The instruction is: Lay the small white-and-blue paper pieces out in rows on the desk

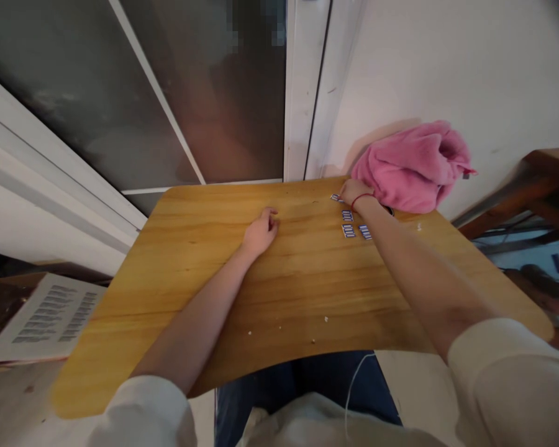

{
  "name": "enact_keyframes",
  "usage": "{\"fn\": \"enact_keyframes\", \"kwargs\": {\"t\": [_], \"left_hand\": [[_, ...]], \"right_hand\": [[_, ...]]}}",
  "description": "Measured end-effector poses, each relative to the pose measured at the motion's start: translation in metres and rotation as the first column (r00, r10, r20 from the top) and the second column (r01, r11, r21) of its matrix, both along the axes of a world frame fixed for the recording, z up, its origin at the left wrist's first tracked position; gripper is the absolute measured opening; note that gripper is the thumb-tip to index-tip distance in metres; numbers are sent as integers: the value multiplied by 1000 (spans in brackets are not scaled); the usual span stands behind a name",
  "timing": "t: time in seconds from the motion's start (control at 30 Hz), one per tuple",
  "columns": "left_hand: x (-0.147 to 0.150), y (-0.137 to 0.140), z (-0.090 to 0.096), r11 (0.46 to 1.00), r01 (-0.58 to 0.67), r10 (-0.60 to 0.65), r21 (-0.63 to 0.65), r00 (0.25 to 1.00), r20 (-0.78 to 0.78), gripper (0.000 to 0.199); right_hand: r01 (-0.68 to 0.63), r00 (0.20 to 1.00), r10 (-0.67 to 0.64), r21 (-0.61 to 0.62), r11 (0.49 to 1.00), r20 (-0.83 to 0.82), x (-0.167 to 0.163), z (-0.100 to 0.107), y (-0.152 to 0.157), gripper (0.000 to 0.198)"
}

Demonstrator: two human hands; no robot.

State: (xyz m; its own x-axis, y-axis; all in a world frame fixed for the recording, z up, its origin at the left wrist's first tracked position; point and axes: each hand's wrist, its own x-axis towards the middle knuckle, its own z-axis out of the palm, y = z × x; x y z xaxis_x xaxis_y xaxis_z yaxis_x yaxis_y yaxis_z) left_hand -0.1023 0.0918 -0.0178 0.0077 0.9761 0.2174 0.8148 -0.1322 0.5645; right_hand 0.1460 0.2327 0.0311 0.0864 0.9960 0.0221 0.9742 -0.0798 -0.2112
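Observation:
My right hand reaches to the far side of the wooden table, its fingers bent down onto a small blue-and-white striped piece. The fingertips are partly hidden behind the hand. Just nearer to me lie more small blue-and-white pieces in short rows: one group, another group below it, and a third group partly covered by my right forearm. Their exact kind is too small to tell. My left hand rests on the table left of the rows, fingers loosely bent and apart, holding nothing.
A pink plush cloth bundle sits at the table's back right corner, against the white wall, close to my right wrist. Small white crumbs dot the near edge. A glass-panelled door stands behind the table; printed paper lies at left.

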Motion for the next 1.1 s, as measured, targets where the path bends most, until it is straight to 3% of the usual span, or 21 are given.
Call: {"fn": "enact_keyframes", "kwargs": {"t": [0.2, 0.37, 0.47, 0.57, 0.67, 0.8, 0.87, 1.0, 1.1], "left_hand": [[2, -5, 3, 997, -43, 48, 58, 995, -91, 29], [13, -9, 5, 985, -119, 145, 123, 963, -229, 35], [20, -6, 3, 974, -174, 208, 143, 938, -277, 40], [24, -6, 2, 979, -156, 194, 130, 908, -371, 44], [26, -11, 5, 991, -78, 121, 109, 867, -484, 47], [27, -13, 9, 998, -28, 57, 63, 841, -538, 49], [26, -9, 9, 997, -37, 65, 62, 832, -551, 50], [24, 2, 5, 998, -14, 43, 54, 817, -575, 53], [23, 3, 2, 997, 29, 18, 71, 815, -579, 54]], "right_hand": [[-12, 1000, 12, 21, 1000, -1, -3, 13, -4, 21], [-79, 983, 113, 228, 970, -143, -3, 13, -24, 24], [-207, 935, 291, 353, 912, -204, -14, 11, -47, 31], [-387, 838, 509, 443, 808, -195, -38, 8, -80, 32], [-560, 705, 694, 485, 672, -147, -67, 1, -120, 33], [-781, 418, 901, 460, 423, -117, -103, -11, -167, 35], [-836, 285, 932, 417, 356, -226, -116, -18, -184, 36], [-696, 257, 787, 458, 553, -561, -129, -31, -208, 49], [-587, 192, 706, 497, 639, -682, -130, -33, -228, 49]]}}
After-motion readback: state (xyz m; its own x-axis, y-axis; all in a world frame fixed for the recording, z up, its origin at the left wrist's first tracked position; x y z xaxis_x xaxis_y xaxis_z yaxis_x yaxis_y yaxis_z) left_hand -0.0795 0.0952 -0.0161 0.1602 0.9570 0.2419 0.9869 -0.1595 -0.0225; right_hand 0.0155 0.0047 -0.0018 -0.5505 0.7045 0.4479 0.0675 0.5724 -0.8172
